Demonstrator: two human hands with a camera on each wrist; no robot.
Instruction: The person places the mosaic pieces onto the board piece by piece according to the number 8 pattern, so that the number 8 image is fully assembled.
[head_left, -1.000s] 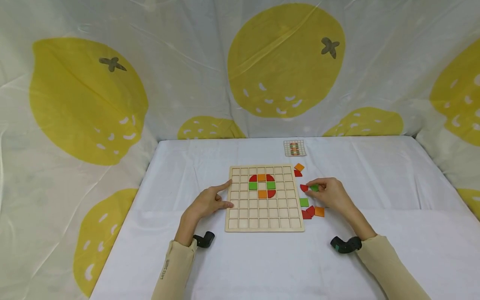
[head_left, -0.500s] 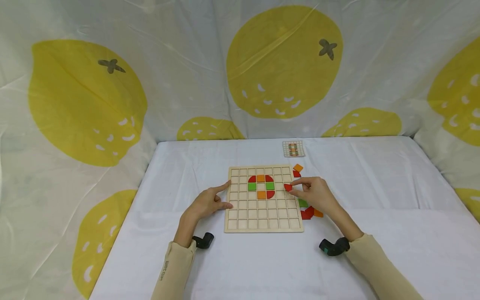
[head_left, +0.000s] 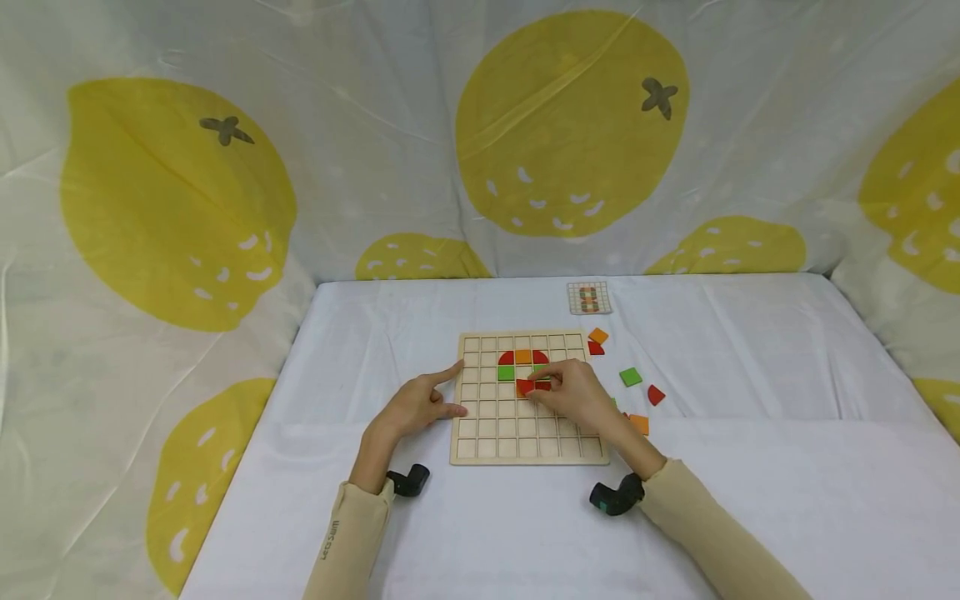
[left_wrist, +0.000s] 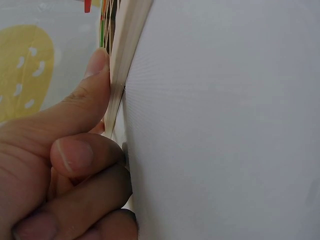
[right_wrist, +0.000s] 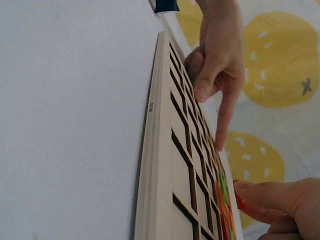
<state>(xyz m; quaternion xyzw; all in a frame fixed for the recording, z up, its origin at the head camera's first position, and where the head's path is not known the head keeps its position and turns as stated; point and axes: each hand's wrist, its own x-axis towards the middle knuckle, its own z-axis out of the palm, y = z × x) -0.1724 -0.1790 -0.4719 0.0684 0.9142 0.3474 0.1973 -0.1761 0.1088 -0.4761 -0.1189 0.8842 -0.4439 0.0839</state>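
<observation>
A square wooden grid board (head_left: 497, 429) lies on the white-covered table. My left hand (head_left: 408, 407) is at its left edge, index finger and thumb spread and touching the rim. In the left wrist view the thumb (left_wrist: 82, 102) lies along the board's side, other fingers curled below. My right hand (head_left: 577, 393) pinches a red quarter-circle tile (head_left: 524, 387) between thumb and index finger, over the orange square in the pattern. Set in the grid are red quarter-circles (head_left: 507, 357), an orange square (head_left: 522, 356) and a green square (head_left: 506, 372); my right hand partly hides others.
Right of the board lie loose tiles: a green square (head_left: 631, 377), a red quarter-circle (head_left: 656, 394), orange squares (head_left: 639, 424) and more, partly behind my right hand. A small pattern card (head_left: 588, 297) lies behind the board. Lemon-print cloth (head_left: 573, 125) hangs at the back.
My right hand has moved left from the loose tiles to the pattern on the board, carrying a red quarter-circle. The green square and another red quarter-circle now show uncovered. My left hand stays put.
</observation>
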